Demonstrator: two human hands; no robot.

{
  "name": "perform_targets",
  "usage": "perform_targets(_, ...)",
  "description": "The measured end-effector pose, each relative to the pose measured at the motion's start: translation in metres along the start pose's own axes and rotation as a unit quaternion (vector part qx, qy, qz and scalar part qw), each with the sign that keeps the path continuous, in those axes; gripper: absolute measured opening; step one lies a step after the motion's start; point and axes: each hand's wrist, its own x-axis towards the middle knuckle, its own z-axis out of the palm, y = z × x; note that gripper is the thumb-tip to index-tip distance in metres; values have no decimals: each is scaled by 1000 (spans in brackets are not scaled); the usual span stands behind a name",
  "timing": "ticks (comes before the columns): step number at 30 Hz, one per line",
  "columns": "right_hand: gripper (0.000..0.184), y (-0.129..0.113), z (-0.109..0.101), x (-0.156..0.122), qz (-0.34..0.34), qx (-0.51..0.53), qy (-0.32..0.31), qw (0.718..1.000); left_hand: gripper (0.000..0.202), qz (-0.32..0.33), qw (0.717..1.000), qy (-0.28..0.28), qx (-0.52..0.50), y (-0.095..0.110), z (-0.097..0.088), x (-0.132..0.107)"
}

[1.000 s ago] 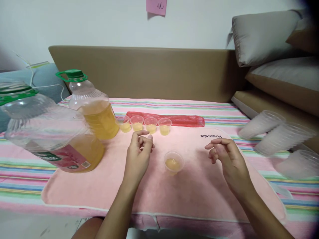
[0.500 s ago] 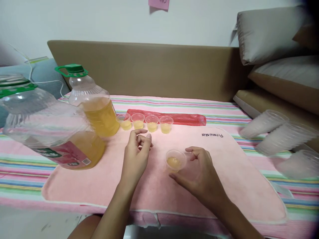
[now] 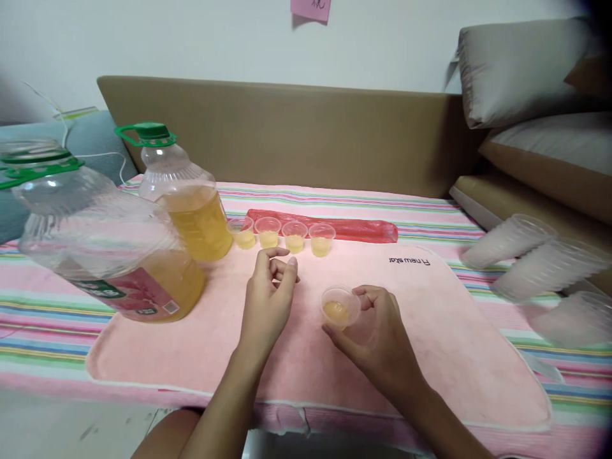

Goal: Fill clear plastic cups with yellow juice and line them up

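A small clear plastic cup (image 3: 338, 308) with yellow liquid in its bottom stands on the pink mat, near the middle. My right hand (image 3: 370, 328) has thumb and fingertips against its sides. Left of the cup, my left hand (image 3: 273, 287) hovers over the mat, fingers loosely curled and apart from the thumb, nothing visible in it. Beyond it, several like cups (image 3: 294, 237) with yellow liquid line up in a row. At left, a large uncapped bottle (image 3: 138, 255) of yellow drink stands before a second bottle (image 3: 196, 220) with a green cap.
A flat red plastic wrapper (image 3: 358, 228) lies behind the row of cups. Stacks of nested clear cups (image 3: 540, 271) lie on the striped cloth (image 3: 421, 213) at right, beside piled cushions (image 3: 521, 73). A brown board (image 3: 287, 134) rises at the back.
My right thumb and fingers have closed in from around the cup to its sides. My left hand keeps nearly the same pose. The view has shifted slightly.
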Motion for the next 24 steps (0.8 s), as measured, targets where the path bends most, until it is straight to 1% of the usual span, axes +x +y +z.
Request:
perform_targets(10,42,-4,2,0,1,0,5,1000,25,-3,1000,4,1,2,0,0)
perform_targets(15,47,-2,0,6,21,-2,14,1000,26,3,1000,4,-6,3,0,2)
perform_targets(18,51,3,-9,18,45,10,39,998,26,5,1000,9,-14,5,-2,2)
perform_targets(20,52,9,-19,31,45,11,52,998,25,5,1000,11,-21,7,-3,3)
perform_targets(24,54,30,-39,66,31,3,45,998,23,8,999,12,-34,11,-7,5)
